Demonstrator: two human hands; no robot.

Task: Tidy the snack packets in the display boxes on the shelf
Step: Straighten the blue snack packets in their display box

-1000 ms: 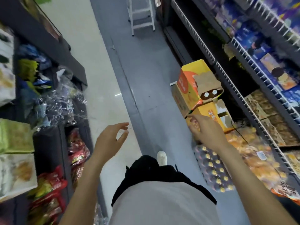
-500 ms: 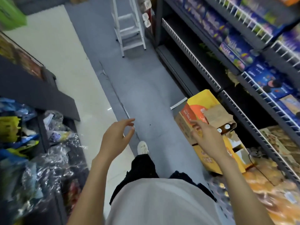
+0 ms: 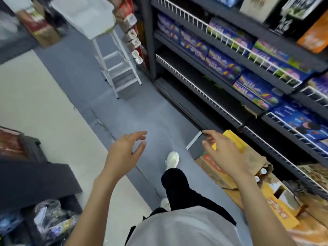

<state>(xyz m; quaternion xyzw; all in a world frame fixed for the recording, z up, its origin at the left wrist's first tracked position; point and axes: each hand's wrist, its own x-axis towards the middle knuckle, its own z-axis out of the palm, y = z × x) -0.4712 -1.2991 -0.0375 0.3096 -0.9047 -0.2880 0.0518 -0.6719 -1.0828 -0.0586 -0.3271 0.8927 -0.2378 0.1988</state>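
Both my hands hang in the air over the aisle floor and hold nothing. My left hand (image 3: pixel 126 150) is spread with relaxed fingers at the centre. My right hand (image 3: pixel 220 151) floats above the yellow and orange cartons (image 3: pixel 236 144) on the floor by the shelf. Blue and purple snack boxes (image 3: pixel 225 63) fill the wire-fronted shelf (image 3: pixel 195 86) on the right. Blue biscuit packs (image 3: pixel 300 121) sit on a lower tier.
A white step ladder (image 3: pixel 117 66) stands in the aisle ahead, next to the shelf's end post. A dark display unit (image 3: pixel 32 176) with wrapped packets (image 3: pixel 51 221) is on my left. My white shoe (image 3: pixel 172 159) steps on the grey floor strip.
The view has swung up and forward along the aisle as I walk. My right hand has come away from the cartons, and both hands stay empty.
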